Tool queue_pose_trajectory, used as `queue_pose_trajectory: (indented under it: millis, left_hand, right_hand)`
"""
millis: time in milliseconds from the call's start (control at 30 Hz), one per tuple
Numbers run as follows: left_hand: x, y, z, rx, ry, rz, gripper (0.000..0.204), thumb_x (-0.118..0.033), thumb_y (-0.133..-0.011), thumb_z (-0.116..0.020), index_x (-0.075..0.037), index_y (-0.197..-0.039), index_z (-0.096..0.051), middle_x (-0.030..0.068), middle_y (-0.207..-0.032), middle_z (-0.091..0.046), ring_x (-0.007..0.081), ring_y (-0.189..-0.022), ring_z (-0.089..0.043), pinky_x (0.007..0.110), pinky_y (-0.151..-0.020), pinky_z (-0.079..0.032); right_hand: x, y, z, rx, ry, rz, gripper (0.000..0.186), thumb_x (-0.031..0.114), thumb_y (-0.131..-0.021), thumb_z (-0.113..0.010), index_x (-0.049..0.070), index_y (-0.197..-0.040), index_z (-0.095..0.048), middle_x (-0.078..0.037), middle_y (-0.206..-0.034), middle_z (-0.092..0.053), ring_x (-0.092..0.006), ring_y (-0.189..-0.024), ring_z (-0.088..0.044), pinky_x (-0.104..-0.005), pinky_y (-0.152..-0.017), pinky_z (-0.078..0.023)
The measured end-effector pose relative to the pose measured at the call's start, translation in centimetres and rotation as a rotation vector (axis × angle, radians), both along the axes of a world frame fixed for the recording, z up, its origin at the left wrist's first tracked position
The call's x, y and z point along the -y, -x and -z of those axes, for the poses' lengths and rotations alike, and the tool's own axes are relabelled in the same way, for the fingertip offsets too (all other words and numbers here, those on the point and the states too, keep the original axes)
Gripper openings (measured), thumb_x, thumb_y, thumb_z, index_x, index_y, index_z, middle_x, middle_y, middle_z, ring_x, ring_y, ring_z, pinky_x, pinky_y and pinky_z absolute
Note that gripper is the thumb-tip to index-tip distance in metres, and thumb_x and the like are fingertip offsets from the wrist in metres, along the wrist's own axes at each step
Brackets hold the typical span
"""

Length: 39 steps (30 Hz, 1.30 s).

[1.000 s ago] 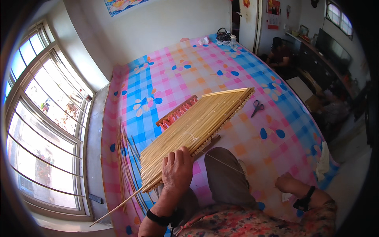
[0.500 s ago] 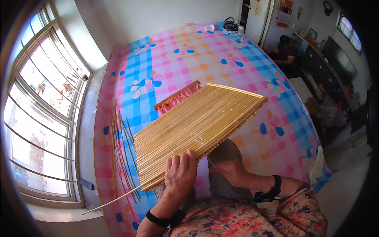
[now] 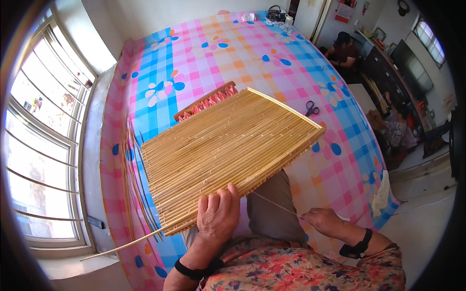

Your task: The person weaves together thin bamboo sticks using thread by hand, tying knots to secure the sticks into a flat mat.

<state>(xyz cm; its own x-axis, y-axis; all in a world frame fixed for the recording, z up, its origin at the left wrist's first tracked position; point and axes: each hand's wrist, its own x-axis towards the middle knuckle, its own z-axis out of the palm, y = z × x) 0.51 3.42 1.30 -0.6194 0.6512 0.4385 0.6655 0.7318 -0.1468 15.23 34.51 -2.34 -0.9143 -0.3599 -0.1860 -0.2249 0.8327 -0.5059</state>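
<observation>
A mat of straw-coloured stalks tied side by side [image 3: 228, 145] lies tilted across my lap. My left hand [image 3: 218, 213] is wrapped over its near edge, fingers on top and thumb hidden beneath. From that edge a thin pale cord [image 3: 276, 203] runs taut to my right hand [image 3: 326, 224], which pinches it out to the right, clear of the mat. One long stalk [image 3: 128, 246] sticks out beyond the mat's near left corner. Rows of small stitches cross the mat's top.
Loose thin stalks [image 3: 130, 179] lie left of the mat on the checked bed cover [image 3: 194, 63]. A red-brown rack-like object [image 3: 206, 103] sits behind it, and black scissors [image 3: 312, 108] lie to its right. A barred window is at left. Two people [image 3: 343, 53] sit at the far right.
My right hand has moved from under the mat's near edge out to the right, drawing the cord straight. The loop of cord on top of the mat is gone. My left hand keeps its grip.
</observation>
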Motion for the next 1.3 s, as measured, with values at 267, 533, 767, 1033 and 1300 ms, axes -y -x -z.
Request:
queue_pose_trajectory:
  millis: [267,533,767,1033,1300]
  left_hand:
    - [0.7,-0.2,-0.3,0.049,0.008,-0.02,0.033,-0.012,-0.082,-0.058,0.001,-0.112,-0.063,0.0111,-0.095,-0.055,0.0242,-0.083,-0.053,0.04,-0.078,-0.047]
    - [1.4,0.2,-0.3,0.044,-0.053,-0.014,0.042,-0.019,-0.078,-0.071,-0.003,-0.115,-0.06,0.0079,-0.097,-0.055,0.0261,-0.089,-0.056,0.042,-0.078,-0.044]
    - [1.8,0.3,-0.5,0.075,-0.013,-0.006,0.036,-0.016,-0.079,-0.066,-0.001,-0.112,-0.064,0.0084,-0.095,-0.056,0.0238,-0.09,-0.056,0.042,-0.081,-0.045]
    - [1.8,0.6,-0.3,0.063,0.041,-0.001,0.042,-0.015,-0.076,-0.069,-0.002,-0.115,-0.062,0.0067,-0.096,-0.055,0.0241,-0.09,-0.055,0.041,-0.081,-0.044]
    - [1.8,0.5,-0.1,0.129,-0.061,0.004,0.045,-0.016,-0.075,-0.074,0.001,-0.115,-0.061,0.0105,-0.104,-0.057,0.026,-0.095,-0.056,0.043,-0.084,-0.045]
  right_hand:
    - [8.1,8.0,-3.9,-0.078,0.525,0.15,0.044,0.009,-0.089,-0.068,0.0,-0.13,-0.053,-0.02,-0.126,-0.055,-0.0384,-0.115,-0.056,-0.0405,-0.097,-0.048]
    - [12.5,10.5,-2.0,0.084,0.894,0.364,0.026,0.01,-0.097,-0.059,-0.001,-0.12,-0.059,-0.015,-0.103,-0.064,-0.0238,-0.097,-0.063,-0.0325,-0.084,-0.05]
    - [13.6,9.9,0.3,0.139,0.838,0.19,0.015,0.01,-0.099,-0.052,0.0,-0.098,-0.063,-0.012,-0.086,-0.063,-0.022,-0.074,-0.06,-0.0334,-0.067,-0.049]
    - [14.8,10.0,1.5,-0.042,0.653,0.019,0.006,0.006,-0.089,-0.057,0.0,-0.091,-0.056,-0.016,-0.082,-0.059,-0.0363,-0.078,-0.06,-0.0424,-0.067,-0.049]
    - [12.7,9.9,-0.9,-0.267,0.342,0.067,0.029,0.007,-0.084,-0.067,0.0,-0.112,-0.061,-0.017,-0.093,-0.061,-0.032,-0.087,-0.063,-0.0381,-0.071,-0.054]
